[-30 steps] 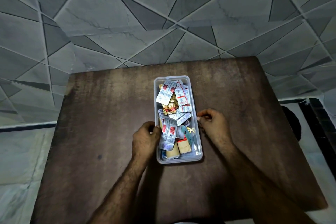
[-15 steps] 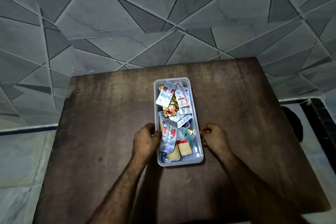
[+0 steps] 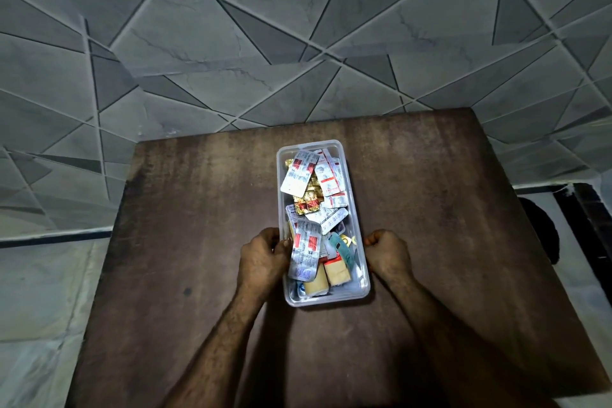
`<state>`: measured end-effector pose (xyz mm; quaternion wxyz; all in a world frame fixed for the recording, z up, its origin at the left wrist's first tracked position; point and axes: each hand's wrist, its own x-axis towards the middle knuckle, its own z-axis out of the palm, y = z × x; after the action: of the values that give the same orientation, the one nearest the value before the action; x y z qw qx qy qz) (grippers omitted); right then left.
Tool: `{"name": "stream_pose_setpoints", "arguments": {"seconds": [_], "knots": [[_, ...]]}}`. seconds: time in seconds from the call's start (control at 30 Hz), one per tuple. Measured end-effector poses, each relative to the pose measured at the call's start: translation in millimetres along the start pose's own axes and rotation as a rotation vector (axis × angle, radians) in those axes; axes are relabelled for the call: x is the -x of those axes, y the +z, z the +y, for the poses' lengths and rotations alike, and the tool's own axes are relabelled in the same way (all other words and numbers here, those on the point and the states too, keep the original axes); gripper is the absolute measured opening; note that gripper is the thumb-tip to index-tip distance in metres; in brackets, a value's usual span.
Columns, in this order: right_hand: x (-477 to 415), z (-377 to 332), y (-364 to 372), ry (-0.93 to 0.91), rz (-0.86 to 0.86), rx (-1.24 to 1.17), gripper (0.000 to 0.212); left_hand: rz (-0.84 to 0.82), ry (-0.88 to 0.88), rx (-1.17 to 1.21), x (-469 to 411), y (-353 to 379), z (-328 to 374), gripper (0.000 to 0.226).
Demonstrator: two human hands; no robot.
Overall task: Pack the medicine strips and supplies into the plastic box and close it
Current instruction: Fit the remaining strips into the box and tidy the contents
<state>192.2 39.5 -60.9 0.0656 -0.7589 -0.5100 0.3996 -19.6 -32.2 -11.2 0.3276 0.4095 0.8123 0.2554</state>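
A clear plastic box (image 3: pixel 361 295) lies lengthwise in the middle of the brown table, with no lid on it. Silver and red medicine strips (image 3: pixel 304 252) fill it, along with gold foil strips (image 3: pixel 309 199), tan rolls (image 3: pixel 336 272) and a teal item (image 3: pixel 341 245). My left hand (image 3: pixel 263 258) presses against the box's left wall, its fingertips at the rim beside a strip. On the other side, my right hand (image 3: pixel 387 253) rests against the right wall with its fingers curled. No lid is in view.
The brown wooden table (image 3: pixel 198 242) has bare surface on both sides of the box. A grey tiled wall (image 3: pixel 298 43) stands just behind the table's far edge. A dark object (image 3: pixel 543 228) sits on the floor past the right edge.
My right hand has drawn back along the box's right side toward me and settled beside its near half. My left hand stays at the left wall.
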Motion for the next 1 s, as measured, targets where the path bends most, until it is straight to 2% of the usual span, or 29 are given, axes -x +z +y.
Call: {"name": "stream_pose_setpoints", "arguments": {"seconds": [0.2,0.43,0.53,0.67,0.8,1.0], "knots": [[-4.4,-2.1,-7.1,0.066,-0.051,-0.252,0.012,0.019,0.014,0.020,-2.1,-7.8,0.0,0.012],[-8.5,13.9,-25.6,-0.004,-0.014,-0.377,0.013,0.014,0.010,0.040,-5.1,-9.9,-9.9,0.016],[-8.4,15.7,-39.1,-0.007,-0.027,-0.524,0.009,0.004,0.003,0.051,-4.2,-10.0,-13.1,0.017],[0.0,5.4,-61.8,-0.017,-0.017,-0.679,0.011,-0.003,0.003,0.056,-4.2,-8.9,-14.0,0.016],[6.6,-9.7,-78.7,-0.068,0.024,-0.762,0.012,0.001,0.012,0.059,-4.4,-8.1,-8.8,0.016],[16.9,-30.5,-93.6,-0.118,-0.001,-0.882,0.011,0.003,0.015,0.037,-2.7,-6.0,-7.4,0.017]]}}
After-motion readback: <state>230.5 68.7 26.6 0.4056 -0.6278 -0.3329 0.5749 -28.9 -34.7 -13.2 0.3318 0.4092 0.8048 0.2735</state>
